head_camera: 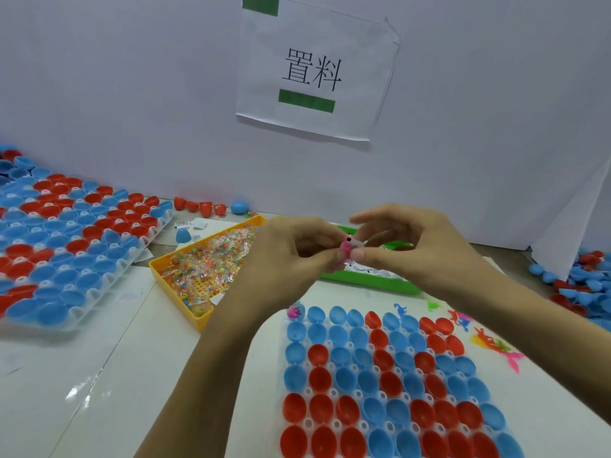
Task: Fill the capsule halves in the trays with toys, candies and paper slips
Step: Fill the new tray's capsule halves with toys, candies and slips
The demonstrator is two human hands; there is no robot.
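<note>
Filling has barely begun, by my judgement: in the near tray (390, 378) below the fingers, almost every red and blue capsule half (319, 355) sits empty, and only the far-left corner cup (295, 311) shows something pink inside. Above that tray, the left hand (291, 256) and right hand (403, 246) meet, fingertips pinched together on a small pink toy (346, 250) with a white paper slip (357, 242) against it. The slip's long axis seems to run left to right between the thumbs, though blur hides its ends. Right of the fingers, loose plastic toys (489, 342) lie on the table. Beyond them are the yellow candy tray (205, 269) and the green slip tray (373, 279). Far left, another tray of halves (72, 239) waits.
</note>
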